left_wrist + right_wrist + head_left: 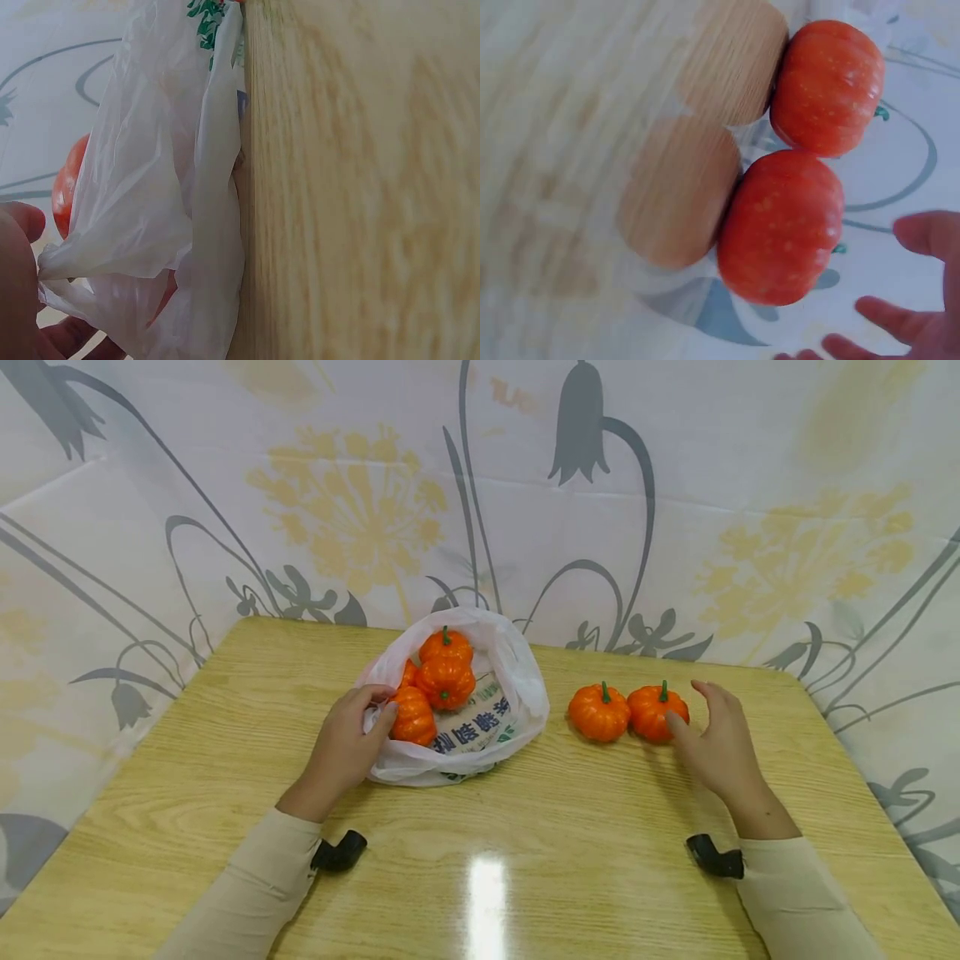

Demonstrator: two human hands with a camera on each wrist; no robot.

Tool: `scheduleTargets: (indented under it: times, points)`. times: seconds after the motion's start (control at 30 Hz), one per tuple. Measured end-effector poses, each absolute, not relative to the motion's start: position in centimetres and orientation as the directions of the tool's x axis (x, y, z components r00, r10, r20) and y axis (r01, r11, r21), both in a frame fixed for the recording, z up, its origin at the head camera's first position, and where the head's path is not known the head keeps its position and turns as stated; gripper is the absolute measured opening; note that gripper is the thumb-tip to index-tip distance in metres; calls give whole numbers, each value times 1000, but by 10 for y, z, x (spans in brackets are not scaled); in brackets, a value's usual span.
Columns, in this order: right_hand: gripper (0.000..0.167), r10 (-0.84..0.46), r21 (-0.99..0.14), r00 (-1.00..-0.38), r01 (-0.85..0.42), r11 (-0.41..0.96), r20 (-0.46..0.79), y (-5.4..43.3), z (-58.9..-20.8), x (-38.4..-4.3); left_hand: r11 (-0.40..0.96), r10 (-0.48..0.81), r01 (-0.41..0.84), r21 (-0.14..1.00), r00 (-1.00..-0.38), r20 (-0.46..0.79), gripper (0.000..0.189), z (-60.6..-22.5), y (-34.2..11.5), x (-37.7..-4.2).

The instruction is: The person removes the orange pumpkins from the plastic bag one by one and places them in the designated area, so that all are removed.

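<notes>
- Pale wood-grain table (pixel 600 860), backed by a flowered backdrop (pixel 697 460), carries everything.
- On its right half sits the right pumpkin (pixel 651 717), orange, upright, green stem up, outside the bag.
- Around it, thumb and fingers spread apart, hovers the right hand (pixel 720 752); it grips nothing (the right wrist view shows a gap between fingers and pumpkin).
- Just left of that one, side by side, stands the left pumpkin (pixel 598 714), also stem up.
- Further left lies the white bag (pixel 531 693), its mouth facing up, dark lettering inside; four more pumpkins (pixel 446 683) show in it, one mostly hidden.
- At the bag's left edge, the left hand (pixel 348 735) pinches the plastic between thumb and fingers, beside the nearest pumpkin inside.
- Step in hand, I judge: reaching for the right pumpkin while the bag is steadied.
- Next move, probably: close thumb and fingers round its sides without knocking its neighbour, and keep the bag's mouth wide.
</notes>
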State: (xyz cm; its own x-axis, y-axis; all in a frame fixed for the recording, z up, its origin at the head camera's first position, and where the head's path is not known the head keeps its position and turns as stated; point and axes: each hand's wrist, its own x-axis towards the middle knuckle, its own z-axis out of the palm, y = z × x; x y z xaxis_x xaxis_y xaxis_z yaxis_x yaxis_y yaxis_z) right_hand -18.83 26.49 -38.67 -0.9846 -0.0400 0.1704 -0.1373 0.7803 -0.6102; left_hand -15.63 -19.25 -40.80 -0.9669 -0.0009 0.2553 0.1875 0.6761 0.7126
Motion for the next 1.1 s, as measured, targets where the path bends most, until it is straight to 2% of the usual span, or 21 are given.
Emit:
scheduleTargets:
  times: [0.17, 0.3, 0.4, 0.6, 0.9, 1.1]
  points:
    - [44, -26, -633, -930, -271, 725, 367, 243, -376, -175, 668, 3, 199, 717, -964, 265, 32, -406, -193, -155]
    - [26, -91, -614, -878, -399, 681, 471, 216, -374, -163, 664, -6, 205, 719, -960, 280, 28, -408, -193, -156]
    - [21, -174, -568, -836, -491, 660, 520, 193, -377, -156, 661, -14, 211, 720, -956, 293, 27, -408, -193, -156]
    - [20, -310, -534, -811, -567, 627, 496, 150, -380, -151, 660, -34, 213, 720, -950, 311, 26, -408, -194, -157]
    - [22, -426, -560, -812, -583, 588, 398, 110, -382, -154, 675, -65, 188, 714, -948, 312, 25, -410, -195, -158]
    - [25, -487, -549, -789, -612, 570, 374, 87, -385, -156, 690, -125, 146, 709, -941, 315, 24, -409, -195, -157]
